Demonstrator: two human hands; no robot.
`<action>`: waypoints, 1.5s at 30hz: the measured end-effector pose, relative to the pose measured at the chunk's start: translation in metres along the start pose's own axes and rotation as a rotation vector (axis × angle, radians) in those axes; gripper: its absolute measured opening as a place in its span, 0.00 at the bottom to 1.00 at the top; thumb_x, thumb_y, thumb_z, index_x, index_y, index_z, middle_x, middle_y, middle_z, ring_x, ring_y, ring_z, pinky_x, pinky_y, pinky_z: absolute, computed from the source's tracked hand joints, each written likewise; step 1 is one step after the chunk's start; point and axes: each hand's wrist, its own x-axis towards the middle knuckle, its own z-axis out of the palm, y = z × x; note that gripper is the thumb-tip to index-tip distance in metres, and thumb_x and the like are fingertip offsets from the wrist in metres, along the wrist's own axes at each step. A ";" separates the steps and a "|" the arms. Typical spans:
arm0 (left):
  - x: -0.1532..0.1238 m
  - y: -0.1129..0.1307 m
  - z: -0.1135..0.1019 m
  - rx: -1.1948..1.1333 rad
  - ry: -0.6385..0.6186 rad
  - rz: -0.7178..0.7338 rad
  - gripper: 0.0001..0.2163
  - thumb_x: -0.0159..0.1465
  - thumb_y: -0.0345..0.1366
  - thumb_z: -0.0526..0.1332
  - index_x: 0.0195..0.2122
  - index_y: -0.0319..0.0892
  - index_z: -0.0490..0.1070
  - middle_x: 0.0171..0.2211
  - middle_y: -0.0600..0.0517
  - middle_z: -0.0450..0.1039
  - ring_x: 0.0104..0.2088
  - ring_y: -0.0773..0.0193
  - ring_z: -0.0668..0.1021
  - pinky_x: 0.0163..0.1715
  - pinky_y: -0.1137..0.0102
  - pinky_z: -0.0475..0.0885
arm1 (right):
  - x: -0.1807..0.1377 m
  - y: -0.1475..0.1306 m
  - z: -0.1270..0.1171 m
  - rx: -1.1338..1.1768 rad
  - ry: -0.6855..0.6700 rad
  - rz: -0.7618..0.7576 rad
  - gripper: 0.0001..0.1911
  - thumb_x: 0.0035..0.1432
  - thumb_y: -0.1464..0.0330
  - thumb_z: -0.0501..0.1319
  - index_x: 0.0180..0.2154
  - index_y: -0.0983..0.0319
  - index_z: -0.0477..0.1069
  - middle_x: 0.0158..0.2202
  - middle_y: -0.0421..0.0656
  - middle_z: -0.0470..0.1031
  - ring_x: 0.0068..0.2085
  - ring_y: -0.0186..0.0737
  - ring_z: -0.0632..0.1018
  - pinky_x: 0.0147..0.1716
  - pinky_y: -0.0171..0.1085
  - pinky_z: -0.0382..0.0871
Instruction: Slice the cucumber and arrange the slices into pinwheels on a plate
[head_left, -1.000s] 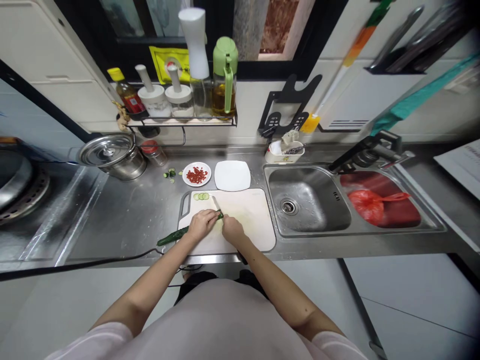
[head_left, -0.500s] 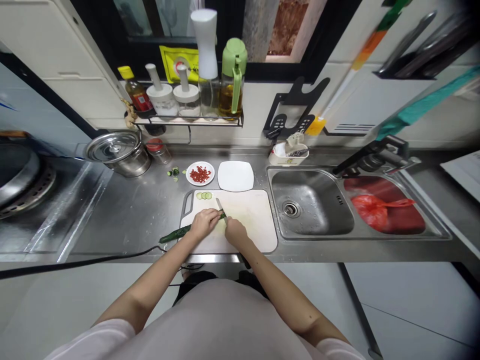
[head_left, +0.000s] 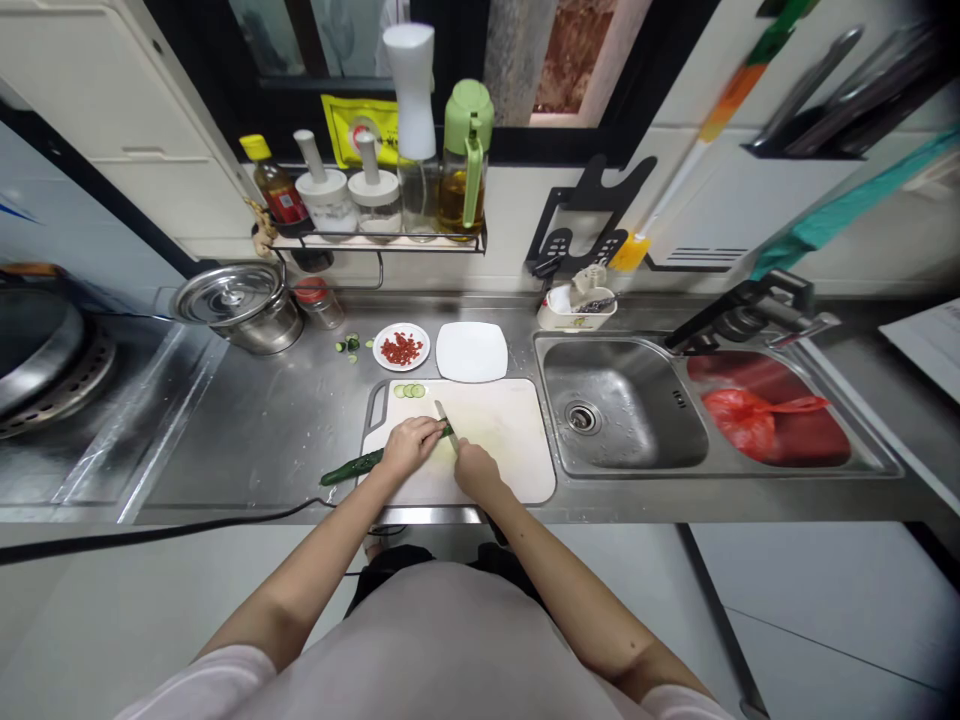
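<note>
On a white cutting board [head_left: 517,440] lies a dark green cucumber [head_left: 352,468], its far left end jutting past the board's left edge. My left hand [head_left: 409,447] is closed over the cucumber, hiding its middle; the right end shows just past my fingertips. My right hand [head_left: 475,470] grips a knife [head_left: 448,422], whose blade stands against that right end, close to my left fingers. Several pale cucumber slices [head_left: 409,391] lie in a row at the board's upper left.
Behind the board are a white plate of chopped red pieces [head_left: 401,347] and a square white plate [head_left: 471,351]. Cucumber scraps [head_left: 352,346], a lidded steel pot [head_left: 259,325] and a red-capped jar [head_left: 320,303] stand left. A double sink [head_left: 630,400] adjoins the board on the right.
My right hand and the knife have shifted slightly to the right and down. My left hand stays on the cucumber, and the slices have not moved.
</note>
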 end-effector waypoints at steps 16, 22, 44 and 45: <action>0.000 0.002 0.000 0.001 0.008 -0.003 0.11 0.68 0.38 0.56 0.43 0.46 0.78 0.40 0.49 0.79 0.40 0.63 0.78 0.43 0.68 0.74 | 0.000 0.001 0.000 0.001 0.006 -0.016 0.14 0.63 0.76 0.49 0.49 0.65 0.64 0.43 0.53 0.76 0.46 0.45 0.78 0.41 0.38 0.68; -0.001 0.001 0.002 0.000 0.011 0.000 0.11 0.68 0.38 0.56 0.43 0.46 0.78 0.41 0.49 0.79 0.40 0.63 0.78 0.43 0.67 0.73 | 0.001 0.002 0.000 -0.003 0.012 -0.025 0.15 0.62 0.77 0.48 0.48 0.65 0.65 0.43 0.54 0.76 0.46 0.45 0.78 0.42 0.38 0.69; -0.003 0.006 0.001 0.074 -0.022 -0.028 0.12 0.68 0.40 0.55 0.44 0.47 0.78 0.43 0.50 0.78 0.41 0.63 0.78 0.44 0.68 0.72 | -0.008 0.025 -0.005 0.091 -0.003 -0.094 0.14 0.63 0.76 0.48 0.47 0.68 0.67 0.43 0.54 0.76 0.43 0.43 0.77 0.39 0.36 0.65; -0.003 0.007 0.000 0.078 -0.030 -0.041 0.12 0.68 0.40 0.55 0.44 0.48 0.78 0.44 0.51 0.78 0.41 0.63 0.77 0.44 0.68 0.72 | -0.008 0.026 -0.006 0.094 0.001 -0.103 0.14 0.63 0.76 0.48 0.46 0.68 0.68 0.43 0.53 0.76 0.43 0.43 0.77 0.39 0.36 0.64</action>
